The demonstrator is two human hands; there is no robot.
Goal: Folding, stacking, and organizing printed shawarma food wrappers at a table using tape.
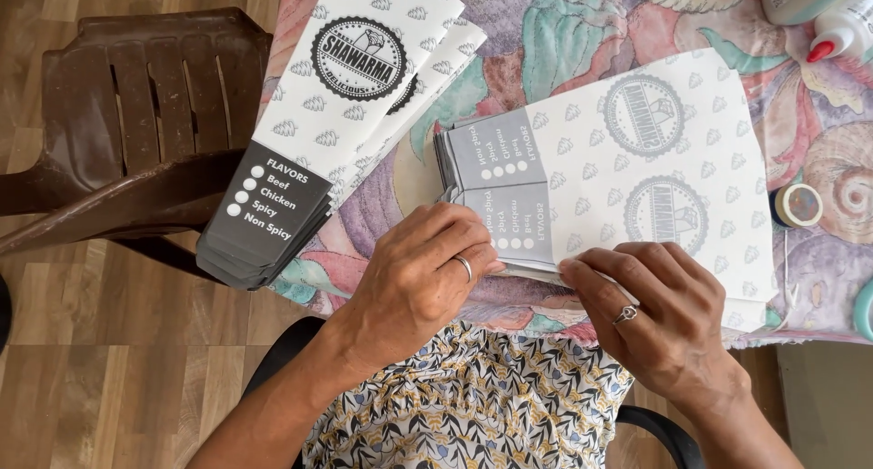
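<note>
A stack of flat printed paper sleeves (pixel 637 151), white with a grey end panel and round emblems, lies on the table before me. My left hand (pixel 414 274), with a ring, presses its fingertips on the near edge of the stack by the grey panel. My right hand (pixel 659 310), also ringed, pinches the near edge of the top sheet further right. A second pile of folded sleeves (pixel 336 105), white with a dark end, lies at the table's left edge, overhanging it.
The table wears a floral cloth (pixel 546 33). A glue bottle with a red cap (pixel 841 34) stands at the back right, a roll of tape (pixel 798 205) lies at the right. A brown plastic chair (pixel 136 114) stands to the left on the wooden floor.
</note>
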